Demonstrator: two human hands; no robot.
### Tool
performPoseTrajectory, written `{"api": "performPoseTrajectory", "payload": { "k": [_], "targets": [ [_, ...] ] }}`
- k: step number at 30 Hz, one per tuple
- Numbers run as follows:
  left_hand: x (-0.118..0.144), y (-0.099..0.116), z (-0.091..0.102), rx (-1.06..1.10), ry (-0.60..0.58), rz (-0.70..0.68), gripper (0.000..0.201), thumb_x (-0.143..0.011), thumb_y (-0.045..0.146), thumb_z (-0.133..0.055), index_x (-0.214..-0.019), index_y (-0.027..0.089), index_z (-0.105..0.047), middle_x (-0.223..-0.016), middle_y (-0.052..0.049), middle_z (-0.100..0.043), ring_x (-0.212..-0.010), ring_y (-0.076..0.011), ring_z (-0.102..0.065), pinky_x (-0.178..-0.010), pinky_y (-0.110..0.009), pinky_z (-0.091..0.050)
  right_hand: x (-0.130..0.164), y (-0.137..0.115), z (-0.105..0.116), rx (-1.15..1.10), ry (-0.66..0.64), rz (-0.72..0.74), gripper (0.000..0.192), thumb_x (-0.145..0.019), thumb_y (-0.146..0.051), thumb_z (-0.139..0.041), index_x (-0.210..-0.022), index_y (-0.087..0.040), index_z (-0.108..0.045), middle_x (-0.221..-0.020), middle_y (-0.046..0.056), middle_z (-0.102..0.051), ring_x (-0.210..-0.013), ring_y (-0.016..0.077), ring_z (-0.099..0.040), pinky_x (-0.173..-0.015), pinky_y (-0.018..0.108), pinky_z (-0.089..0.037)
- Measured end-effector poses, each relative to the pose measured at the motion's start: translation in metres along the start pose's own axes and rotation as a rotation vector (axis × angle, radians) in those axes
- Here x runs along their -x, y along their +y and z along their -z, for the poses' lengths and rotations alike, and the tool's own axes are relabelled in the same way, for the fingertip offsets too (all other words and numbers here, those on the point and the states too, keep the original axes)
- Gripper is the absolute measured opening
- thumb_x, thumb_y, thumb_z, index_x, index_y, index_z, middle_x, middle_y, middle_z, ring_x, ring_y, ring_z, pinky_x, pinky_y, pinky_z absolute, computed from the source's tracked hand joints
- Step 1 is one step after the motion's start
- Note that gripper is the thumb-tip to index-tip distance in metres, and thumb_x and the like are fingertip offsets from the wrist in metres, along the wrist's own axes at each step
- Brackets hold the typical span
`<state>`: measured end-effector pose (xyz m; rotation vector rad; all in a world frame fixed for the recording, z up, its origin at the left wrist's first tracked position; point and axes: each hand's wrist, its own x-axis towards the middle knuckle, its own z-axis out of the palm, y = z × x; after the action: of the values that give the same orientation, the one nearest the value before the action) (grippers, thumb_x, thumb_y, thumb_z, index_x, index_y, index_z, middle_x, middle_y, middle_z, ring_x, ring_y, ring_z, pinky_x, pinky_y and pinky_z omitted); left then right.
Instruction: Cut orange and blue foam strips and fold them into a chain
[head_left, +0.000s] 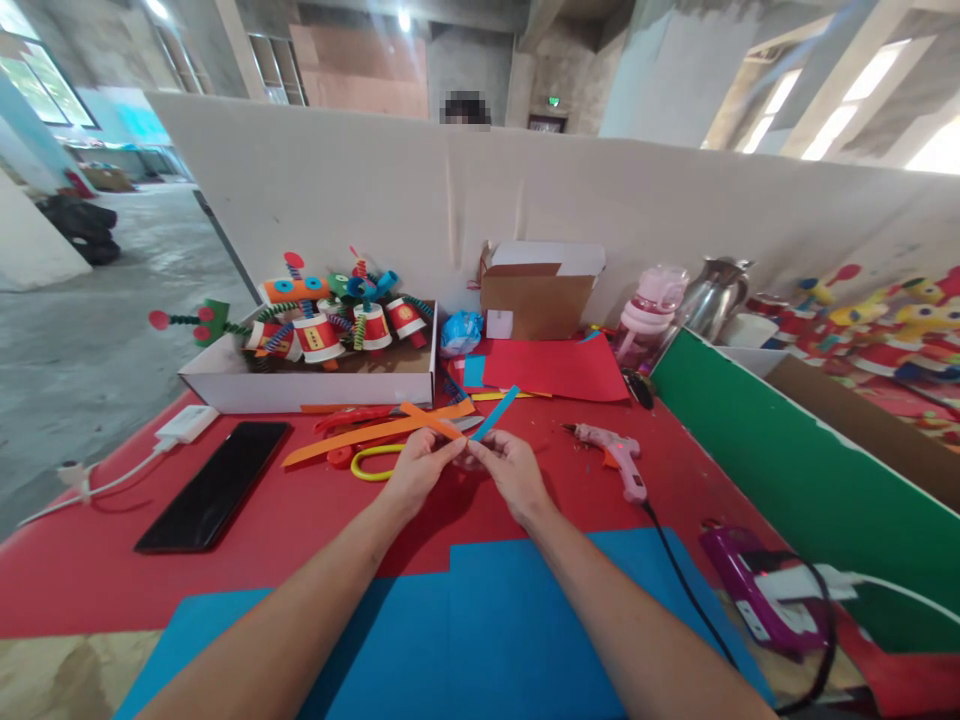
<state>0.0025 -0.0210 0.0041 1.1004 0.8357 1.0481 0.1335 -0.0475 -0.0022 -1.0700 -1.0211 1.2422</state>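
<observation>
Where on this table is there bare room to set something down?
Bare red table between the phone and blue sheet; also between right hand and glue gun. Crowded: strips and scissors beyond the left hand.

Two hands (pixel 420 468) (pixel 514 468), one glue gun (pixel 611 452), one phone (pixel 217 485), two boxes (pixel 315 385) (pixel 540 295) (one cardboard).

Right under my fingers the red table (pixel 97 570) and the blue sheet (pixel 480 640) lie flat and open, so I can pull back freely. Just beyond my fingertips the orange strips (pixel 375 432) and what looks like scissors (pixel 360 440) clutter the way forward. Right of them the glue gun (pixel 611 455) and its cord block sideways sweeps; left, the phone (pixel 217 485) lies flat.
</observation>
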Motion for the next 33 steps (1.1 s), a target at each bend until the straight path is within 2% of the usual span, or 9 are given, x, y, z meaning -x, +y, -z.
{"api": "performPoseTrajectory", "payload": {
  "k": [6,11,20,26,33],
  "targets": [
    [-0.0007,0.0001,0.0004,-0.032,0.032,0.009,0.030,-0.059,0.038,-0.076,-0.070,0.013,-0.062,-0.067,-0.003,-0.064,-0.062,-0.0144,-0.058,-0.064,-0.028,-0.048,-0.0006,0.0008,0.0004,-0.036,-0.017,-0.039,0.032,-0.060,-0.046,-0.077,-0.068,-0.018,-0.063,-0.061,0.001,-0.068,-0.055,0.0157,-0.065,-0.066,0.032,-0.054],
    [0.0000,0.0009,-0.0018,-0.093,0.026,-0.033,0.029,-0.062,0.037,-0.075,-0.075,0.015,-0.062,-0.066,0.000,-0.063,-0.060,-0.0132,-0.058,-0.058,-0.025,-0.045,0.0003,-0.0028,-0.0016,-0.081,0.077,-0.004,0.030,-0.057,-0.042,-0.079,-0.067,-0.020,-0.061,-0.061,-0.001,-0.068,-0.055,0.0163,-0.065,-0.067,0.034,-0.055],
    [-0.0017,-0.0004,0.0014,-0.200,0.046,-0.044,0.029,-0.066,0.042,-0.071,-0.065,0.015,-0.059,-0.056,0.002,-0.059,-0.053,-0.0101,-0.051,-0.054,-0.023,-0.039,-0.0034,0.0011,0.0054,0.020,0.060,-0.035,0.027,-0.058,-0.039,-0.077,-0.066,-0.017,-0.064,-0.062,0.001,-0.068,-0.060,0.0157,-0.064,-0.066,0.030,-0.053],
    [0.0007,0.0028,-0.0029,-0.128,0.007,-0.009,0.029,-0.064,0.041,-0.072,-0.068,0.015,-0.060,-0.061,0.001,-0.062,-0.056,-0.0113,-0.053,-0.056,-0.024,-0.042,-0.0024,-0.0012,0.0028,-0.027,0.093,0.021,0.023,-0.059,-0.036,-0.075,-0.069,-0.019,-0.064,-0.067,0.001,-0.070,-0.062,0.0153,-0.064,-0.067,0.029,-0.052],
    [0.0020,0.0052,-0.0042,-0.135,0.041,-0.011,0.023,-0.061,0.034,-0.074,-0.065,0.014,-0.063,-0.061,0.001,-0.063,-0.056,-0.0100,-0.053,-0.056,-0.022,-0.042,-0.0026,0.0001,0.0031,-0.014,0.084,-0.029,0.025,-0.059,-0.037,-0.076,-0.070,-0.017,-0.068,-0.072,0.004,-0.072,-0.065,0.0170,-0.065,-0.069,0.031,-0.052]
  ]
}}
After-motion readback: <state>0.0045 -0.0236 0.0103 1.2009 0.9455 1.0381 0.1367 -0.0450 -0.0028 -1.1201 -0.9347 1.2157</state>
